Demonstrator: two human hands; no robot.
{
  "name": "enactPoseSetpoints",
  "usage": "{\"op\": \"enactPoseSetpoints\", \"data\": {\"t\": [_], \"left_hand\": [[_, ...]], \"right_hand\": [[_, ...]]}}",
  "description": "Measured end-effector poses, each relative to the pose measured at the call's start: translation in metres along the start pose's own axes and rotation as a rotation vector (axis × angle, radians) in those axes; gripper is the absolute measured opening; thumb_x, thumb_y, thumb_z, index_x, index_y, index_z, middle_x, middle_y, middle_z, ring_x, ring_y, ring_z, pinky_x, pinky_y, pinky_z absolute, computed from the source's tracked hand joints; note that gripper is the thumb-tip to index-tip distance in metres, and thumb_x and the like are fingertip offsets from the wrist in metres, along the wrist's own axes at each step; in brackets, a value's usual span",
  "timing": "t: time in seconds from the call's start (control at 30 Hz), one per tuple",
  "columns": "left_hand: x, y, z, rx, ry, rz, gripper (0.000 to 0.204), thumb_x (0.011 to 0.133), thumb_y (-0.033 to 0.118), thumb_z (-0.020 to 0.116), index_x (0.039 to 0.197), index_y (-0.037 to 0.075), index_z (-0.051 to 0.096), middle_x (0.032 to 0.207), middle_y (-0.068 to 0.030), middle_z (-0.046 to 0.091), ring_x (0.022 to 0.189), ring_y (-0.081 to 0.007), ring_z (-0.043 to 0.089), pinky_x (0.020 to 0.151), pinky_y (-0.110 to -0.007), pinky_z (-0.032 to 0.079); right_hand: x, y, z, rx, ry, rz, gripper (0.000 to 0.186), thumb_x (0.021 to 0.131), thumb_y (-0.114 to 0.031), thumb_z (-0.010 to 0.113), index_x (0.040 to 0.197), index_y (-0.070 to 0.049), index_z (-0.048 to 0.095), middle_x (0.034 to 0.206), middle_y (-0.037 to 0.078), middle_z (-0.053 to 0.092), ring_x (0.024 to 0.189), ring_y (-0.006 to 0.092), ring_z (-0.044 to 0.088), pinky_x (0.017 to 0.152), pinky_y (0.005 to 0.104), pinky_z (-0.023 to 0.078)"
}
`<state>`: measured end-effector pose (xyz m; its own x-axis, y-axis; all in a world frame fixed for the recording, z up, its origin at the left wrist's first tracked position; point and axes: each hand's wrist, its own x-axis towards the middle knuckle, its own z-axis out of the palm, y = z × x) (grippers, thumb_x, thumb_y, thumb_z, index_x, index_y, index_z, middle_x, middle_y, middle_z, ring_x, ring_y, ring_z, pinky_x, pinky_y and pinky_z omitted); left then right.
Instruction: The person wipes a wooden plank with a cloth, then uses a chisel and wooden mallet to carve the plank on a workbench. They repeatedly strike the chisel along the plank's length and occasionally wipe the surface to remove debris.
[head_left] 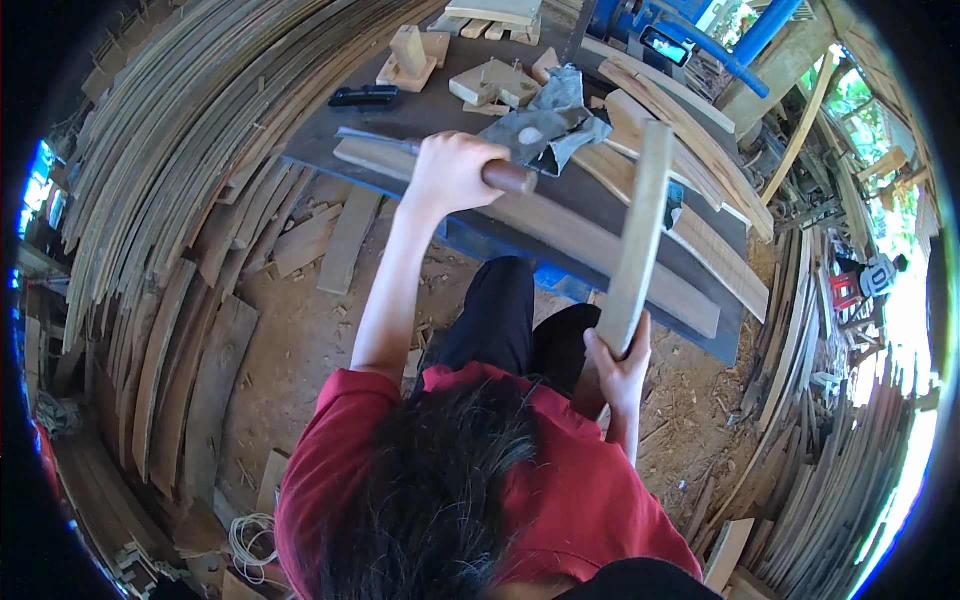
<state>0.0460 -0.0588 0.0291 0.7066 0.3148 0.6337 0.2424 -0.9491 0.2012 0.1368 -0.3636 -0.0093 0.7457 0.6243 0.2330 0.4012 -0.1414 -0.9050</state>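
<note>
My left hand (452, 175) is closed around the brown wooden handle (512, 178) of a chisel-like tool. Its thin metal blade (375, 138) points left over the dark table. My right hand (622, 362) grips the lower part of a long, slightly curved wooden board (645, 215), tilted up from beside my body, its far end above the table. Beneath both hands' reach, a long flat plank (595, 243) lies along the table's near edge. A crumpled grey cloth (555, 118) rests beyond my left hand.
On the dark table (310, 140) are a black object (365, 97), cut wooden blocks (495, 83), an upright block on a base (408, 65) and several curved boards (665, 130). A blue machine (760, 40) stands behind. Stacked planks (180, 130) flank the left; a red object (845, 290) sits far right.
</note>
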Motion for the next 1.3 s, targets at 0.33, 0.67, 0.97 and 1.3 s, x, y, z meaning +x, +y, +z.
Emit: {"op": "enactPoseSetpoints", "data": {"t": [0.33,0.67,0.97,1.3], "left_hand": [[-0.005,0.067,0.049,-0.064,0.188,0.207,0.017,0.054,0.019,0.069,0.064,0.015,0.055,0.067,0.0038,0.054,0.067,-0.0166,0.059,0.058,-0.032,0.05],[-0.008,0.071,0.055,0.019,0.169,0.192,0.014,0.055,0.023,0.066,0.061,0.016,0.055,0.064,0.0015,0.056,0.067,-0.0192,0.062,0.059,-0.033,0.05],[-0.007,0.069,0.054,0.011,0.131,0.188,0.015,0.057,0.026,0.066,0.061,0.016,0.056,0.064,0.0009,0.058,0.065,-0.0214,0.063,0.057,-0.036,0.05],[-0.006,0.07,0.054,0.002,0.131,0.179,0.015,0.055,0.024,0.067,0.061,0.015,0.057,0.063,0.0003,0.058,0.065,-0.022,0.063,0.057,-0.036,0.05]], "right_hand": [[-0.024,0.017,-0.036,0.165,0.221,0.078,0.047,0.079,-0.015,0.071,0.116,0.0,0.046,0.097,0.006,0.053,0.088,0.014,0.051,0.076,0.0276,0.044],[-0.061,0.036,-0.035,0.343,0.251,0.254,0.07,0.078,-0.014,0.072,0.133,0.004,0.033,0.108,0.012,0.052,0.089,0.0165,0.055,0.074,0.0285,0.047],[-0.07,0.026,-0.021,0.328,0.206,0.239,0.071,0.079,-0.013,0.071,0.136,0.002,0.031,0.106,0.012,0.055,0.086,0.0165,0.056,0.074,0.0278,0.047],[-0.069,0.026,-0.023,0.334,0.226,0.242,0.068,0.08,-0.014,0.071,0.134,0.002,0.033,0.104,0.012,0.056,0.084,0.017,0.058,0.072,0.0278,0.048]]}}
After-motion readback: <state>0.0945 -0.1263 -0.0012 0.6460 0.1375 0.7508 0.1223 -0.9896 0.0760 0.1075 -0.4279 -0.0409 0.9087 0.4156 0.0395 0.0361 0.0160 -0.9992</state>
